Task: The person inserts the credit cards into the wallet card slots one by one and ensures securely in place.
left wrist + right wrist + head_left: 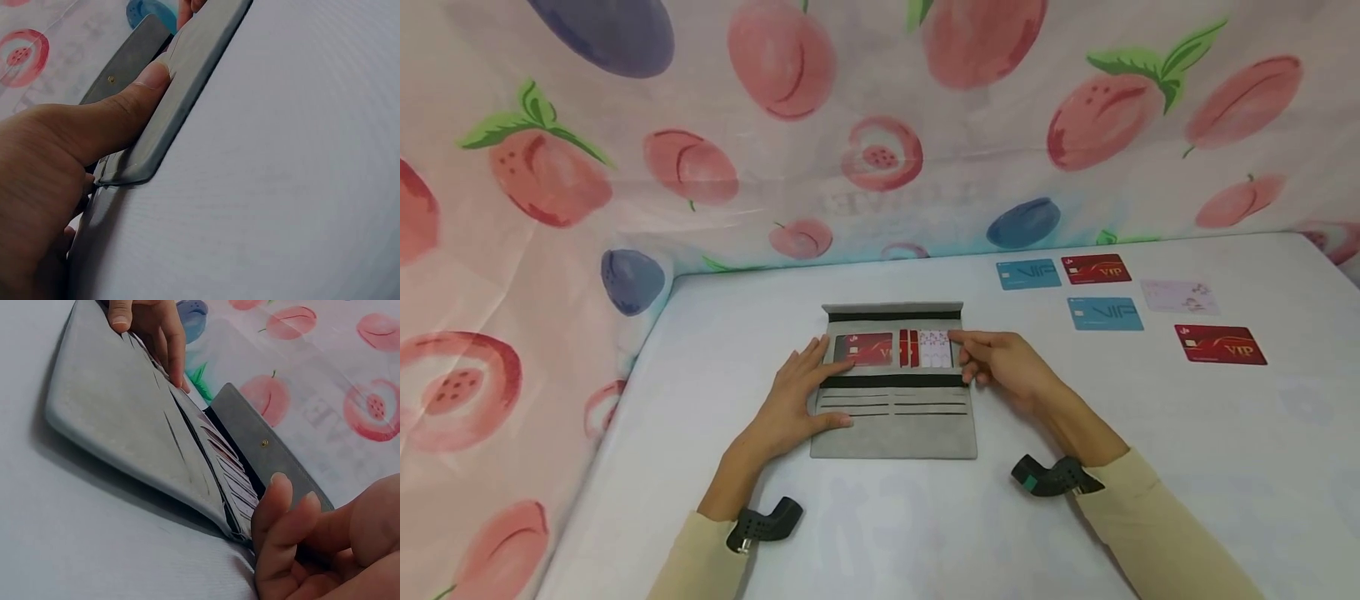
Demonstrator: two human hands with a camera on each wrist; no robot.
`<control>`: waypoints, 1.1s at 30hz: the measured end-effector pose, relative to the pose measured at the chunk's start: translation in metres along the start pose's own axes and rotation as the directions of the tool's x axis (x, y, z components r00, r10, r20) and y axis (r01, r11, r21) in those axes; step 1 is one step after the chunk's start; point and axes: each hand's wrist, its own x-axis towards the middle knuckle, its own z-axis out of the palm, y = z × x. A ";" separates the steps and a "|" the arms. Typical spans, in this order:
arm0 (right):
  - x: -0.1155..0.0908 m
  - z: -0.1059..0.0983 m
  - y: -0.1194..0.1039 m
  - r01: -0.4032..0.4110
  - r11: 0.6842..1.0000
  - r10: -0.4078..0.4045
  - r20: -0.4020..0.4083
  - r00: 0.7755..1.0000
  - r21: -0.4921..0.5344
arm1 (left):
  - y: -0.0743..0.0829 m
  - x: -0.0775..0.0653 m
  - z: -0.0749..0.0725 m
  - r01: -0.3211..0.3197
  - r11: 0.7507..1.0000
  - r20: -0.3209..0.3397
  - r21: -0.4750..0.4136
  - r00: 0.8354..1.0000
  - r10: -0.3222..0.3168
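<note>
A long grey wallet (895,437) lies unfolded on the white table, its narrow top flap (262,440) raised. A red VIP card (867,349) shows in the upper section's left window. To its right, edges of red cards (909,348) and pale pink patterned cards (935,349) stand in slots. My left hand (790,408) spreads over the wallet's left side, its thumb (128,109) resting on the lower panel and a finger reaching the window. At the right edge, my right hand (1011,367) touches the pink cards with its extended index finger; the other fingers bend loosely.
Right of the wallet lie blue VIP cards (1028,274), red VIP cards (1221,344) and a pale pink card (1180,297), spaced apart. A fruit-print cloth (955,142) rises behind the table and along its left side. Black wrist devices (1052,477) sit by both sleeves.
</note>
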 end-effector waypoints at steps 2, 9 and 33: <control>0.000 -0.001 0.000 0.000 1.000 0.000 0.008 1.000 0.001 | 0.001 0.000 0.000 0.004 1.000 0.000 -0.004 1.000 -0.004; -0.001 -0.002 0.002 -0.017 1.000 0.017 0.018 1.000 0.001 | 0.004 -0.001 0.001 0.022 1.000 0.017 0.003 1.000 -0.022; -0.007 -0.010 -0.011 0.050 0.982 -0.049 0.006 0.999 -0.181 | 0.002 0.001 0.001 0.023 1.000 0.013 0.016 1.000 -0.023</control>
